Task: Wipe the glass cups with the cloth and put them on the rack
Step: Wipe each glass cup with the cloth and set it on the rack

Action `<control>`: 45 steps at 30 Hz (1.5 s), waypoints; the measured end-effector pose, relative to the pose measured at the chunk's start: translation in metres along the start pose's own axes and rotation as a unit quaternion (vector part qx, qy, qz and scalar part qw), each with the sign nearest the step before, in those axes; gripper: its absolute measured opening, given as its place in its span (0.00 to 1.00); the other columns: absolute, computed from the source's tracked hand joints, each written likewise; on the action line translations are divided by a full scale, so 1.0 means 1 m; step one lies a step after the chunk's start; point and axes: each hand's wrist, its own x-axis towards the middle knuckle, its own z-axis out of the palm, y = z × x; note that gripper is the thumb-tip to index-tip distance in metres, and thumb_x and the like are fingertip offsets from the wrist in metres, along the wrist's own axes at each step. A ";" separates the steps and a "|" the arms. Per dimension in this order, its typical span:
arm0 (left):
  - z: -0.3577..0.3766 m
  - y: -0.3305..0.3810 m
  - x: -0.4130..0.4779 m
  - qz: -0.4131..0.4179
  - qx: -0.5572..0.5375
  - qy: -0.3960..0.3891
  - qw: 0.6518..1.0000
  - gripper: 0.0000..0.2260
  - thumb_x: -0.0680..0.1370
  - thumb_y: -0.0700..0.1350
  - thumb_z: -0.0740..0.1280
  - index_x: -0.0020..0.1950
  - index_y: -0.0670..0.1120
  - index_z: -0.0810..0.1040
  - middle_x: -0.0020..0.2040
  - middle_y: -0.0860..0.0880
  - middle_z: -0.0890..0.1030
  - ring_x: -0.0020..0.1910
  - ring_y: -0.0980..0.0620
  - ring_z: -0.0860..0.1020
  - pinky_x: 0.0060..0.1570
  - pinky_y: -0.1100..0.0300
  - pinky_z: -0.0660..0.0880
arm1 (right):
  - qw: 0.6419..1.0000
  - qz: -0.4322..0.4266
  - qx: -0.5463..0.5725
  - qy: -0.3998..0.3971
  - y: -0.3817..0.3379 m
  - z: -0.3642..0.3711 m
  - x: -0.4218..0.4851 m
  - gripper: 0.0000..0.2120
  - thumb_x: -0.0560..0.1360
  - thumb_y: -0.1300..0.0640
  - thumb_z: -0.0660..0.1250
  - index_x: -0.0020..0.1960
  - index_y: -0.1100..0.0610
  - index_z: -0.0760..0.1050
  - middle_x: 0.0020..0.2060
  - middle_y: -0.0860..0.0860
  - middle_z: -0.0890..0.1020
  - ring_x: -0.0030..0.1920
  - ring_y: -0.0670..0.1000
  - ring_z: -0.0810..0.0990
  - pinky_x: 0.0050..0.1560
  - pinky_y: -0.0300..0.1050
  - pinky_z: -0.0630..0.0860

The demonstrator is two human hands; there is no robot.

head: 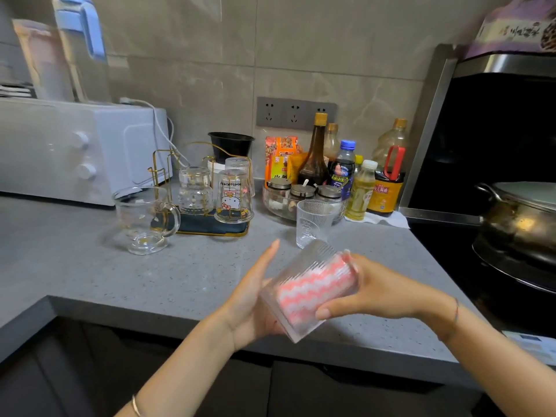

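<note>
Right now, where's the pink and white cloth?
Head view, lower centre: stuffed inside the ribbed glass cup, held between left hand and right hand above the counter.

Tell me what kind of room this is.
Most likely a home kitchen: sauce bottles stand by the tiled wall, a metal pot sits to one side, and a cup rack stands on the counter beside a small oven.
</note>
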 end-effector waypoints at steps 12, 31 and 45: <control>0.019 -0.022 0.003 0.284 0.050 0.245 0.926 0.25 0.72 0.66 0.67 0.56 0.48 0.80 0.50 0.48 0.85 0.51 0.50 0.82 0.57 0.52 0.77 | 0.995 -0.081 0.008 0.058 0.010 0.040 0.007 0.29 0.69 0.64 0.75 0.68 0.55 0.72 0.63 0.42 0.78 0.64 0.40 0.74 0.65 0.33 0.68; 0.009 -0.020 -0.002 0.331 0.282 0.148 0.888 0.29 0.64 0.76 0.57 0.58 0.62 0.70 0.52 0.60 0.80 0.49 0.57 0.80 0.37 0.65 0.76 | 0.978 -0.050 0.170 0.106 0.005 0.035 0.004 0.18 0.71 0.69 0.69 0.58 0.53 0.76 0.51 0.45 0.85 0.53 0.44 0.83 0.49 0.32 0.76; 0.014 -0.013 -0.006 0.219 0.125 0.206 0.946 0.23 0.73 0.63 0.65 0.51 0.45 0.82 0.47 0.44 0.85 0.44 0.47 0.84 0.39 0.55 0.78 | 0.989 -0.060 0.118 0.062 0.005 0.051 0.002 0.27 0.70 0.71 0.72 0.66 0.58 0.72 0.60 0.42 0.79 0.62 0.43 0.77 0.61 0.32 0.71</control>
